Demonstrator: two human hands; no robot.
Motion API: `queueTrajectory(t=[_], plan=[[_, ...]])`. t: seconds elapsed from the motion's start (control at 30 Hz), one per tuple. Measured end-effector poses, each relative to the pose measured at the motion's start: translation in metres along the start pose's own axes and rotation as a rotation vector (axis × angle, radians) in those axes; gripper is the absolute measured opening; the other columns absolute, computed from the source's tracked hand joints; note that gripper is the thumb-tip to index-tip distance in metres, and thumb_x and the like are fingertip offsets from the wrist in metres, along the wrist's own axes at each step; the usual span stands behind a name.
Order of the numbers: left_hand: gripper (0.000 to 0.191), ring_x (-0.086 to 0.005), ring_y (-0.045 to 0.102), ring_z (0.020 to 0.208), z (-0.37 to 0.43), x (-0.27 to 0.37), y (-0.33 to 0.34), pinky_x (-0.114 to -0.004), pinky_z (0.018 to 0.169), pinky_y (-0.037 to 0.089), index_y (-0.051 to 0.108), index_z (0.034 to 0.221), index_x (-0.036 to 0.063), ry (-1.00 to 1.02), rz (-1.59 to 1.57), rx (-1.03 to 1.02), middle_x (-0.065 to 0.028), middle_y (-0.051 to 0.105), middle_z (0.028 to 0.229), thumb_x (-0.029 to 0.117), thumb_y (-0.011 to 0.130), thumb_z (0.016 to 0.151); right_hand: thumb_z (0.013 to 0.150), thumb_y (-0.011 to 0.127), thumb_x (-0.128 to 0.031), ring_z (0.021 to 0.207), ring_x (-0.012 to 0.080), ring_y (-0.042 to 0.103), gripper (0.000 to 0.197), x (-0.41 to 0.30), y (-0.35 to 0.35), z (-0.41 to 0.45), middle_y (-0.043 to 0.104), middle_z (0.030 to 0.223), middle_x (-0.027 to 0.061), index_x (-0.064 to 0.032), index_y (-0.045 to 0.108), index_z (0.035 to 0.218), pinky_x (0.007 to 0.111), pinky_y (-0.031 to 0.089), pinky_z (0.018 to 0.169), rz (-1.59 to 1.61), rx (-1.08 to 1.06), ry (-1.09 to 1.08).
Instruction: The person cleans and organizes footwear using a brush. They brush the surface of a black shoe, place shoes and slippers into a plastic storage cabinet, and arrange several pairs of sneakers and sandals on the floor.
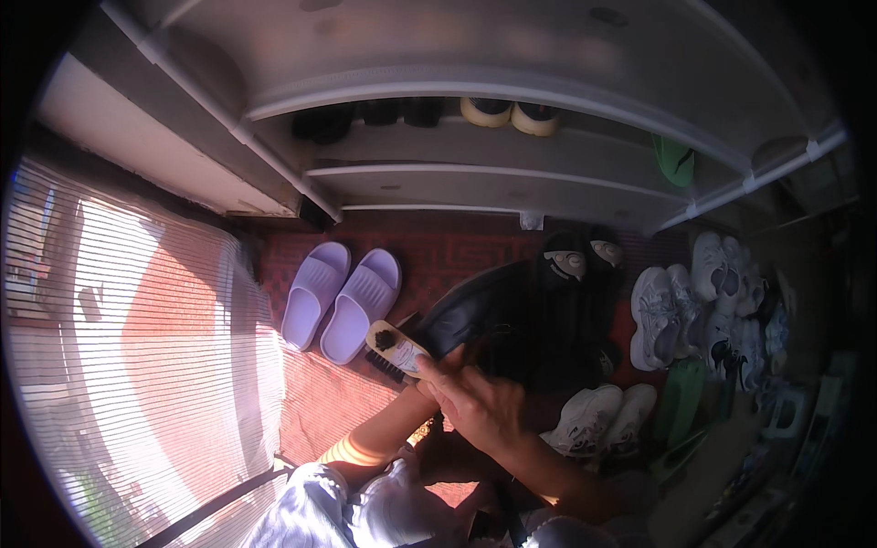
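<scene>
My right hand [479, 404] grips a wooden shoe brush [401, 351] with dark bristles along its lower side. A dark tuft and a printed label show on its pale back. Close beyond the brush is a black leather boot or shoe [473, 301], its far end lost in shadow. My left forearm [373, 428] reaches up from below and crosses under my right hand. My left hand itself is hidden behind the right hand and brush, so its grip does not show.
Lilac slides [363, 308] lie on the red patterned mat [438, 250]. Black slippers [565, 260] stand beyond the boot. White sneakers [654, 318] and more white shoes [593, 418] are at right. A shoe rack [479, 175] spans the top; a mesh curtain [171, 329] hangs at left.
</scene>
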State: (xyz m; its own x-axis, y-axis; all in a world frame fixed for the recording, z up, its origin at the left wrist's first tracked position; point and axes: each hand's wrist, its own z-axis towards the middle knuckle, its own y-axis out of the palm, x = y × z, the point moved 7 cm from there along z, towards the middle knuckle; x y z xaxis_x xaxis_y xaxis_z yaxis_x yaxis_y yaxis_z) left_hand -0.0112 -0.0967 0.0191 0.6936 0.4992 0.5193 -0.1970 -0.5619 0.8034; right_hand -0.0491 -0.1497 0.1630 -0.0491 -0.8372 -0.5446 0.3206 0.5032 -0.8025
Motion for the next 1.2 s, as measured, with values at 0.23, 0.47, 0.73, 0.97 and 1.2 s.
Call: queueTrajectory(t=[0.23, 0.47, 0.73, 0.97, 1.2], plan=[[0.027, -0.0194, 0.055, 0.1, 0.011, 0.04, 0.034, -0.035, 0.085, 0.044, 0.053, 0.115, 0.0014, 0.181, 1.207, 0.014, -0.0102, 0.059, 0.107, 0.01, 0.05, 0.09, 0.084, 0.061, -0.015, 0.058, 0.0226, 0.06, 0.036, 0.118, -0.077, 0.011, 0.06, 0.073, 0.0074, -0.015, 0.06, 0.119, 0.031, 0.048, 0.051, 0.006, 0.378, 0.269], [0.031, -0.0241, 0.056, 0.102, 0.014, 0.03, 0.036, -0.036, 0.089, 0.044, 0.051, 0.119, 0.0055, -0.113, 0.157, -0.003, -0.0088, 0.059, 0.11, 0.008, 0.051, 0.088, 0.071, 0.071, -0.009, 0.051, 0.0206, 0.052, 0.05, 0.05, -0.037, 0.005, 0.048, 0.063, 0.0032, -0.0234, 0.061, 0.118, 0.032, 0.044, 0.049, -0.186, 0.145, 0.031], [0.026, -0.0207, 0.057, 0.104, 0.022, 0.039, 0.031, -0.039, 0.09, 0.046, 0.05, 0.117, 0.0065, -0.143, -0.165, 0.011, -0.0065, 0.058, 0.112, 0.01, 0.048, 0.091, 0.086, 0.058, -0.011, 0.058, 0.0236, 0.059, 0.034, 0.125, -0.096, 0.016, 0.06, 0.071, 0.0069, -0.0164, 0.059, 0.119, 0.034, 0.047, 0.053, -0.016, 0.535, 0.115], [0.031, -0.0243, 0.056, 0.107, 0.01, 0.031, 0.039, -0.038, 0.094, 0.045, 0.049, 0.116, 0.0029, -0.211, -0.332, 0.129, -0.0121, 0.059, 0.113, 0.02, 0.054, 0.091, 0.088, 0.056, -0.014, 0.083, 0.028, 0.065, 0.03, 0.086, -0.026, 0.021, 0.065, 0.099, 0.0152, -0.01, 0.059, 0.118, 0.03, 0.05, 0.068, 0.41, 0.376, 0.356], [0.032, -0.0293, 0.055, 0.107, 0.042, 0.072, 0.006, -0.042, 0.093, 0.046, 0.049, 0.118, 0.0, -0.055, -0.645, 0.059, -0.0162, 0.056, 0.117, 0.018, 0.053, 0.092, 0.085, 0.056, -0.003, 0.084, 0.0291, 0.066, 0.031, 0.033, 0.02, -0.092, 0.065, 0.096, 0.0201, 0.0002, 0.059, 0.115, 0.031, 0.05, 0.074, 0.335, 0.036, 0.231]])
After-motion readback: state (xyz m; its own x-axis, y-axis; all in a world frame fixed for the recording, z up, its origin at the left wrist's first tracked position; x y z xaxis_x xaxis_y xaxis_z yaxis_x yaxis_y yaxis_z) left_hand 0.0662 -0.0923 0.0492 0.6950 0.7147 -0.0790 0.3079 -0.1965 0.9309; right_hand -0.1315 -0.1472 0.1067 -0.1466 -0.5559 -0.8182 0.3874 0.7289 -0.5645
